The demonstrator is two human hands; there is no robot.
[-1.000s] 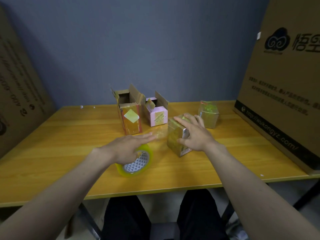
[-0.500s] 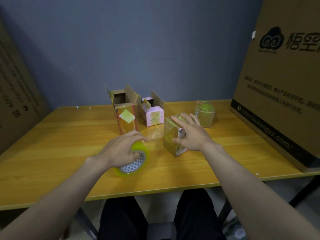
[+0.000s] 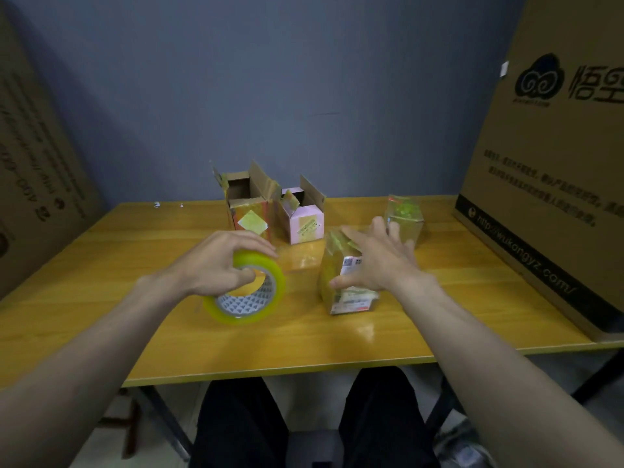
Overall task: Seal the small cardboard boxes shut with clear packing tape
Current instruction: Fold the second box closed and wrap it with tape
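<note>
My legs in dark trousers (image 3: 304,423) are tucked under the near edge of the yellow wooden table (image 3: 101,298).

On the table, nearest to me on the left, my left hand (image 3: 216,261) grips the roll of clear packing tape (image 3: 248,293). My fingers are curled over the top of the roll and my thumb is hooked into its core, so the roll is tilted up on edge with its open side facing me. A strip of tape (image 3: 299,256) runs from the roll off to the right, toward the box I'm working on.

That box (image 3: 344,285) sits just right of the roll, near the middle of the table, already shiny with tape and showing a printed label on its near side. My right hand (image 3: 378,261) lies flat on its top with the fingers spread, thumb down along the near left side, just pressing on it, not curled round it.

Just behind my right hand there's another small taped box (image 3: 407,216), closed up.

Further back, left of centre, two more stand side by side: a brown open box (image 3: 248,206) with its flaps up, and a pink box (image 3: 304,219) touching its right side, flaps up too.

A big printed carton (image 3: 553,146) leans on the far right, another carton (image 3: 30,163) on the left, blue wall (image 3: 287,79) behind.
</note>
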